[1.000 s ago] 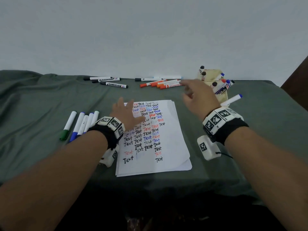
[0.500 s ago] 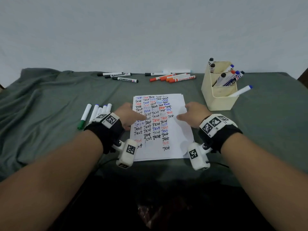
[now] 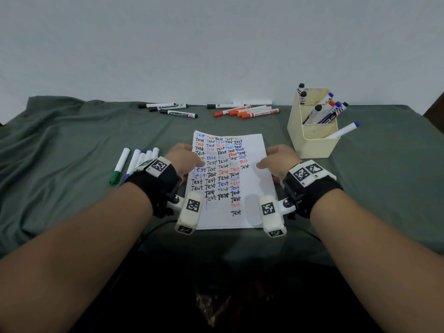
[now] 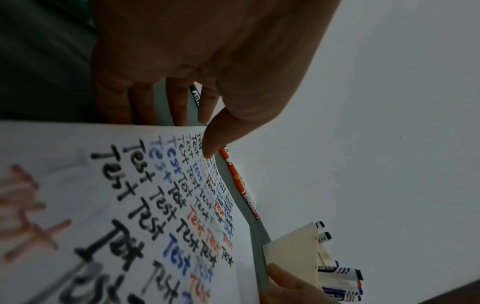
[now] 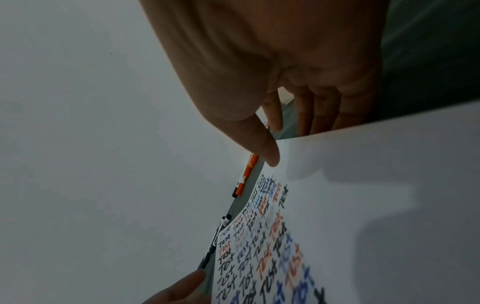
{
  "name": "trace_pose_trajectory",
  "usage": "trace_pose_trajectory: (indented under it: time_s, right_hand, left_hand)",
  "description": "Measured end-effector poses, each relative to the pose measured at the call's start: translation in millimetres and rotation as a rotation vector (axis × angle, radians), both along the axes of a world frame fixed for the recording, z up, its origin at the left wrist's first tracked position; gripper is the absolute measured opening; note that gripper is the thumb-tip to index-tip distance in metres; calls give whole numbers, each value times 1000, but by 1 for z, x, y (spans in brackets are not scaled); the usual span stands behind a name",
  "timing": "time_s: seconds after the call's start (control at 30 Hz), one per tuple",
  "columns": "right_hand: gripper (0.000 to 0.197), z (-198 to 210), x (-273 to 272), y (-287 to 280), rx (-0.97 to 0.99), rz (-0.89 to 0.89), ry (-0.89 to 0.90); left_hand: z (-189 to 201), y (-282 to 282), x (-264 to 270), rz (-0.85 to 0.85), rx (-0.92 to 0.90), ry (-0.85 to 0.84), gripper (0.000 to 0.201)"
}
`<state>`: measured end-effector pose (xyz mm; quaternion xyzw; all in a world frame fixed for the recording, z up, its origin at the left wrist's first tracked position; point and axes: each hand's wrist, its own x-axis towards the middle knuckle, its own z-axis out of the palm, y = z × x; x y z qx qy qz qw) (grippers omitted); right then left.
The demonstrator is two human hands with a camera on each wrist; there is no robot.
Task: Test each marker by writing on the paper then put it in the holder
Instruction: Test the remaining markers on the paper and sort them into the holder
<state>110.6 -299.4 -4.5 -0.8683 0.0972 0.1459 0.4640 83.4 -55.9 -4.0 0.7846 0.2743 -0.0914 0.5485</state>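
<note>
White markers (image 3: 134, 163) with green and blue caps lie on the counter's green cloth (image 3: 60, 150) at the far left. The left hand (image 3: 183, 159) pinches the paper's (image 3: 252, 188) left edge, thumb on top, fingers beneath; the right hand (image 3: 277, 162) pinches the right edge likewise. Black markers (image 3: 171, 109) and orange markers (image 3: 246, 112) lie behind. The holder (image 3: 312, 143), with markers inside, stands right.
</note>
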Motion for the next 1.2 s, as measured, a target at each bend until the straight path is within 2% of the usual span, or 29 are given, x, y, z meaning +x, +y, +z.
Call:
trace_pose_trajectory:
  time_s: [0.03, 0.1, 0.2, 0.33, 0.4, 0.53, 0.57, 0.67, 0.7, 0.87, 1.03, 1.2]
  right_hand:
    - [26, 1, -2, 0, 5, -4, -4]
    - [18, 2, -3, -2, 16, -8, 0]
    - [30, 2, -2, -4, 28, -10, 12]
    - [25, 2, 1, -4, 37, -1, 12]
    - [34, 1, 3, -5, 51, 11, 18]
    - [27, -2, 10, -6, 45, 12, -39]
    - [27, -1, 11, -6, 30, 20, -45]
    - [65, -1, 14, -6, -31, 63, -48]
    - [70, -1, 14, -5, -59, 80, -53]
    - [69, -6, 17, -7, -196, 153, -114]
    - [67, -5, 31, -7, -321, 196, -134]
    - [66, -8, 53, -5, -404, 213, -126]
  left_hand:
    - [1, -1, 0, 1, -2, -5, 58]
    - [3, -1, 0, -2, -6, 0, 53]
    - [3, 1, 1, -8, 11, 14, 60]
    - [2, 4, 3, -40, 108, 16, 66]
    - [1, 4, 6, -46, 122, 17, 69]
    - [-4, 3, 11, -22, 65, 5, 68]
    - [-6, 3, 12, -15, 64, 1, 67]
    - [-10, 3, 12, -9, 62, -30, 62]
    - [-11, 3, 12, -18, 74, -43, 61]
    - [-14, 9, 12, -105, 298, -121, 60]
    - [-14, 12, 23, -143, 368, -142, 53]
    - [-19, 12, 49, -169, 397, -160, 57]
